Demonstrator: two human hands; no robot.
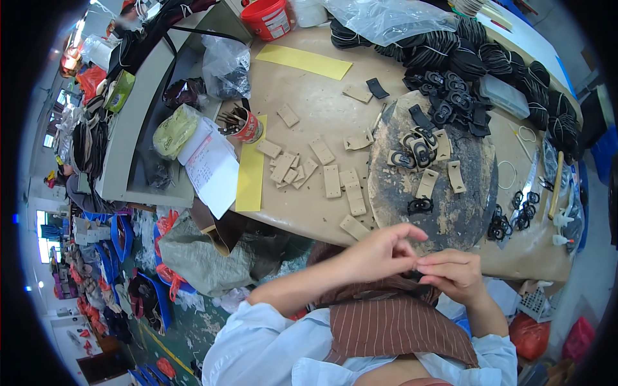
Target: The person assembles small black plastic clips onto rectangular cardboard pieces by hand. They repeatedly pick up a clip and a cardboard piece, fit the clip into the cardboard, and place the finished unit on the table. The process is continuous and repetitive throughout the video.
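My left hand (pixel 385 254) and my right hand (pixel 456 273) meet in front of my apron, at the near edge of a worn round board (pixel 399 199). Both have thumb and fingers pinched together, fingertips almost touching. A small dark bit shows by the right fingertips, but I cannot make out what it is. On the board lie beige leather tabs (pixel 427 184), some with black rings or loops (pixel 421 153) on them. One small black piece (pixel 420 205) rests just beyond my hands. A heap of black buckle-like parts (pixel 450 96) covers the board's far side.
Loose beige tabs (pixel 320 151) are scattered left of the board. Beyond them stand a can of tools (pixel 248 128) and a red bucket (pixel 267 19). Black cord bundles (pixel 467 59) line the back. Black rings (pixel 499 225) and a wooden-handled hammer-like tool (pixel 555 186) lie at right.
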